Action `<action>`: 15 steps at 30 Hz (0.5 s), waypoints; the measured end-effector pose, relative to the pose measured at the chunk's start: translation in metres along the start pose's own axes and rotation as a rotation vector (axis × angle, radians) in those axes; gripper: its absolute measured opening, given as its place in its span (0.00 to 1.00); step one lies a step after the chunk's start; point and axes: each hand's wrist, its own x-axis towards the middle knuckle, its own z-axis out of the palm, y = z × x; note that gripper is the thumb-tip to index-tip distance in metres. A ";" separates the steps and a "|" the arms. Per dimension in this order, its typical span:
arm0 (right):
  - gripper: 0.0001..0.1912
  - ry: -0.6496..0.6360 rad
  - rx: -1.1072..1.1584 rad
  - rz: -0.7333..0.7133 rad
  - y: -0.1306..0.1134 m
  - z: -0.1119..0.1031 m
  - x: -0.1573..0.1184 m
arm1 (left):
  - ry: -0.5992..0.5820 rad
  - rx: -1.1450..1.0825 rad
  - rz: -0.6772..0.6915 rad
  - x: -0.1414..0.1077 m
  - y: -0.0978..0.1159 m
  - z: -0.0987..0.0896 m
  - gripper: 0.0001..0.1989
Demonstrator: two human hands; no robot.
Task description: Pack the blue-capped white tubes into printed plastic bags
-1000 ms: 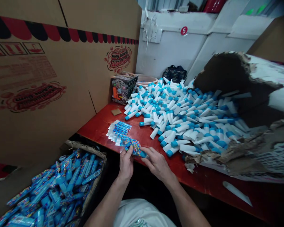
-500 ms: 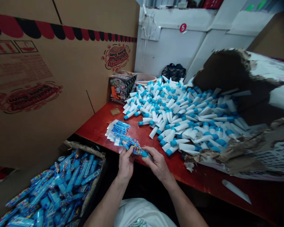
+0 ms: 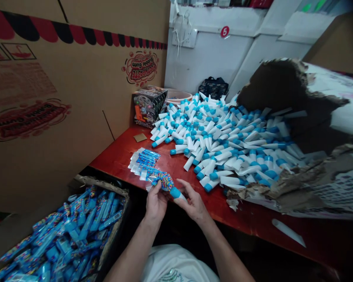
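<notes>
Near the front edge of the red table, my left hand (image 3: 156, 201) pinches a colourful printed wrapper (image 3: 165, 181). A white tube with a blue cap (image 3: 175, 192) lies between my hands, its cap at the wrapper's lower right end. My right hand (image 3: 194, 201) has its thumb by the tube's white end, with the fingers raised and apart. Just beyond my left hand, several flat blue wrappers (image 3: 147, 160) lie overlapping on the table. A large heap of white tubes with blue caps (image 3: 214, 137) spreads behind and to the right.
A box of wrapped tubes (image 3: 76, 227) stands at the lower left, beside a tall carton (image 3: 47, 86). A torn carton (image 3: 312, 184) borders the heap at right. One loose white tube (image 3: 288, 232) lies at the front right. A small brown square (image 3: 140, 137) lies behind the wrappers.
The right hand's fingers have lifted and spread, showing more of the tube, which is now tilted down to the right. The view has shifted slightly.
</notes>
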 end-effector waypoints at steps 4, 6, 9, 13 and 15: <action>0.28 -0.013 -0.023 0.033 0.001 0.000 0.001 | -0.033 0.045 -0.004 -0.001 0.003 -0.002 0.10; 0.27 -0.009 -0.014 0.029 0.002 -0.001 0.000 | -0.063 0.079 0.013 -0.001 0.004 -0.003 0.12; 0.27 -0.011 -0.003 0.030 0.001 0.000 0.000 | -0.072 0.114 0.040 -0.002 0.003 -0.002 0.12; 0.24 -0.041 -0.001 -0.007 0.000 0.000 0.000 | -0.073 0.143 0.049 -0.003 0.001 0.000 0.12; 0.21 -0.046 -0.007 -0.039 0.001 0.000 0.000 | -0.077 0.155 0.060 -0.004 0.001 0.000 0.11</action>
